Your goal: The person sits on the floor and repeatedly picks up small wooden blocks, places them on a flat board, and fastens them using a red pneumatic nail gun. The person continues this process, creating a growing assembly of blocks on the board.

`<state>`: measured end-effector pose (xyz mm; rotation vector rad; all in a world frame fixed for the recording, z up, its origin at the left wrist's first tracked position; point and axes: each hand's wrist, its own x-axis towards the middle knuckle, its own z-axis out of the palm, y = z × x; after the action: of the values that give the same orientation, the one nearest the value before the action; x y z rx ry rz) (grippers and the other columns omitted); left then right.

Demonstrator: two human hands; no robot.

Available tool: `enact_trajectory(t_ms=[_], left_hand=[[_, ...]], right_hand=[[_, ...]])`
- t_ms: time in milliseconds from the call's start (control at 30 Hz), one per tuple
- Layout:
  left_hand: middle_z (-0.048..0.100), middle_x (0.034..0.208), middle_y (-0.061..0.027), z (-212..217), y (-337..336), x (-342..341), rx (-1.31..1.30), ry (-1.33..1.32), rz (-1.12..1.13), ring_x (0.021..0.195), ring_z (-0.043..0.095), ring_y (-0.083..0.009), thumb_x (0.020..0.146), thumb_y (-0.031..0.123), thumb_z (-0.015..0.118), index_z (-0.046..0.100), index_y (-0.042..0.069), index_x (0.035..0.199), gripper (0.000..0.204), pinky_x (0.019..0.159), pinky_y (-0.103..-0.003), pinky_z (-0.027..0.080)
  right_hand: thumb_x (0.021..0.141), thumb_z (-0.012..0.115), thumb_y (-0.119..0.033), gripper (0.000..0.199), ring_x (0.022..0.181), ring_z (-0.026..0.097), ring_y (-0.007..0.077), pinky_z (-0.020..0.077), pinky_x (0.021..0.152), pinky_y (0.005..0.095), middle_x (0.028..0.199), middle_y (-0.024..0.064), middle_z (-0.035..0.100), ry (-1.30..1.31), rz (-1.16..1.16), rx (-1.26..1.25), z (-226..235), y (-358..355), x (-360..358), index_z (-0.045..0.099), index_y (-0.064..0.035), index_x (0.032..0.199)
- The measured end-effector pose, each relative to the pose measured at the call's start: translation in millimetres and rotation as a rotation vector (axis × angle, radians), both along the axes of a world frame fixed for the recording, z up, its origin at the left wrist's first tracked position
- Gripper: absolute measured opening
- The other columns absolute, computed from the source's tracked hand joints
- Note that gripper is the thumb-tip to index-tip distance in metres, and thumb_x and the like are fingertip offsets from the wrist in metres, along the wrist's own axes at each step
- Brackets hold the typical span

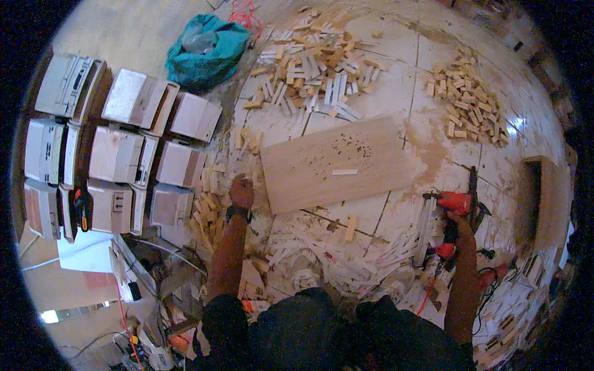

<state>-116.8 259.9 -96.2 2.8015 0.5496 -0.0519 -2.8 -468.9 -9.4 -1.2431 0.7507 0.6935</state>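
Note:
My right hand [459, 224] is wrapped round the handle of a red and black nail gun [455, 201], whose long grey magazine lies to its left. A red air hose [427, 295] runs down from below the tool. My left hand [242, 193], with a dark band at the wrist, is curled just off the left edge of a flat wooden board [297, 185]. What its fingers hold, if anything, I cannot make out. One short pale strip [344, 172] and many small dark bits [352, 148] lie on the board. Small wood blocks [207, 213] are heaped beside my left hand.
Beyond the board lies a large heap of wood pieces [322, 68], with another block pile [467, 102] at far right. Stacked boxy wooden units [114, 154] stand at left, near a teal sack [205, 52]. Pale strips and scraps [346, 260] litter the tiled floor before me.

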Motion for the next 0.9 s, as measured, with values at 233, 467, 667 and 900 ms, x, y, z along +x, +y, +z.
enact_trajectory(t_ms=[233, 467, 667, 900], left_hand=[[0.06, 0.1, -0.0162, 113.8, -63.5, -89.5, 0.129, 0.286, -0.045, 0.095, 0.057, -0.0321, 0.07, 0.019, 0.064, 0.058, 0.004, 0.106, 0.039, 0.083, -0.043, 0.047], [0.061, 0.098, -0.02, 106.8, -59.3, -71.7, 0.167, 0.097, -0.281, 0.089, 0.058, -0.0368, 0.081, 0.029, 0.057, 0.059, 0.003, 0.101, 0.033, 0.079, -0.045, 0.048], [0.062, 0.093, -0.0204, 119.3, -91.7, -37.7, 0.082, 0.389, 0.013, 0.086, 0.06, -0.0385, 0.079, 0.033, 0.062, 0.057, 0.002, 0.101, 0.038, 0.076, -0.046, 0.048], [0.063, 0.088, -0.0202, 118.5, -245.3, -0.9, -0.254, 0.32, -0.21, 0.081, 0.061, -0.0388, 0.075, 0.039, 0.067, 0.052, 0.002, 0.107, 0.051, 0.07, -0.046, 0.049]], right_hand=[[0.075, 0.069, -0.023, 0.025, 0.056, 0.057, 0.0145, 0.0503, 0.051, 0.0283, 0.072, 0.0001, 0.06, -0.13, 0.091, -0.18, -20.6, -18.3, -2.3, 0.06, -0.0107, 0.095], [0.075, 0.071, -0.026, 0.027, 0.055, 0.056, 0.0146, 0.0497, 0.052, 0.0287, 0.071, 0.0004, 0.059, -0.045, 0.046, -0.158, 11.9, 4.1, -1.4, 0.06, -0.011, 0.094], [0.074, 0.071, -0.026, 0.027, 0.055, 0.055, 0.0129, 0.0474, 0.048, 0.0276, 0.071, 0.0007, 0.06, -0.038, 0.109, -0.169, 25.1, 13.0, 0.3, 0.062, -0.0097, 0.094], [0.074, 0.073, -0.026, 0.024, 0.054, 0.055, 0.0114, 0.0463, 0.047, 0.026, 0.069, -0.0025, 0.059, -0.037, 0.06, -0.055, 21.3, 12.3, -0.1, 0.062, -0.0117, 0.088]])
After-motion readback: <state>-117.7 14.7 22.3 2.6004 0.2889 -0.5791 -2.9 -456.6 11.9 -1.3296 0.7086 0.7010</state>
